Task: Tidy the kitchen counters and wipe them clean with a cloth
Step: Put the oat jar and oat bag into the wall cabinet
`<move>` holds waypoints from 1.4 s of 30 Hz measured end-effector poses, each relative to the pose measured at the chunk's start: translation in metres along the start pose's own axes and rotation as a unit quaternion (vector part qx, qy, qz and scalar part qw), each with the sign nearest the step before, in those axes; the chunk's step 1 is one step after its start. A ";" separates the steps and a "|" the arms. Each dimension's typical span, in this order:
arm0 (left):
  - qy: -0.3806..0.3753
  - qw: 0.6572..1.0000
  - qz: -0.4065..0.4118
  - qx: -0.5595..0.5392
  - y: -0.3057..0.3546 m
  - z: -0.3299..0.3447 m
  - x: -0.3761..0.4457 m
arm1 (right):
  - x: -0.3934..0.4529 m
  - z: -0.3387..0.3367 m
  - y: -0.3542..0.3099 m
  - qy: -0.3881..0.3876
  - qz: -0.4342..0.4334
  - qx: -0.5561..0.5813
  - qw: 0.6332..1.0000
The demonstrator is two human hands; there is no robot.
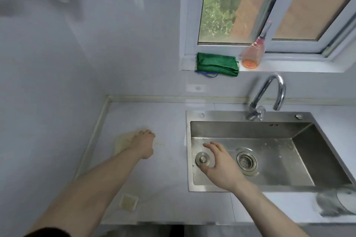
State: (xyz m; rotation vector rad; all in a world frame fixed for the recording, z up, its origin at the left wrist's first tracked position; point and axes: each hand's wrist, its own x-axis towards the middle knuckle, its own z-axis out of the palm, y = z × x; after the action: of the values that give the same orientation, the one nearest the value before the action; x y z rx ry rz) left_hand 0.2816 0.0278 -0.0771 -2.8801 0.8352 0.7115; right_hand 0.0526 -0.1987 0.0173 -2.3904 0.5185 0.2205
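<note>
My left hand (143, 145) lies on the white counter (165, 175) left of the sink, fingers curled on a pale yellowish cloth (121, 142) that shows beside the wrist. My right hand (221, 165) reaches into the steel sink (289, 131) with fingers spread and relaxed. Its thumb lies at the near rim of a round metal sink plug (203, 159) and the fingers arch above it. The plug rests on the sink floor at the left. A folded green cloth (216, 64) lies on the window sill.
A curved tap (269, 94) stands behind the sink and an open drain (247, 162) sits mid-basin. An orange bottle (252, 56) leans on the sill. A small square yellowish pad (129, 201) lies near the counter's front edge. Blurred grey-and-white items (339, 202) sit front right.
</note>
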 end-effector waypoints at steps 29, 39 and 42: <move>0.076 0.986 0.098 0.110 -0.050 -0.053 -0.006 | -0.031 0.013 0.014 0.087 0.037 0.075 0.993; 0.206 0.963 0.156 -0.075 0.024 -0.136 -0.087 | -0.075 -0.022 0.046 0.170 0.040 0.126 0.977; 0.265 0.932 0.221 -0.107 0.081 -0.161 -0.107 | -0.103 -0.043 0.063 0.212 0.043 0.141 0.966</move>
State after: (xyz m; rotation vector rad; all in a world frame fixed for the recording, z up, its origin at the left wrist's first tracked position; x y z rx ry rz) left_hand 0.2262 -0.0179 0.1200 -3.1548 1.5936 0.0112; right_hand -0.0662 -0.2391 0.0429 -2.1354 0.7920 -0.3187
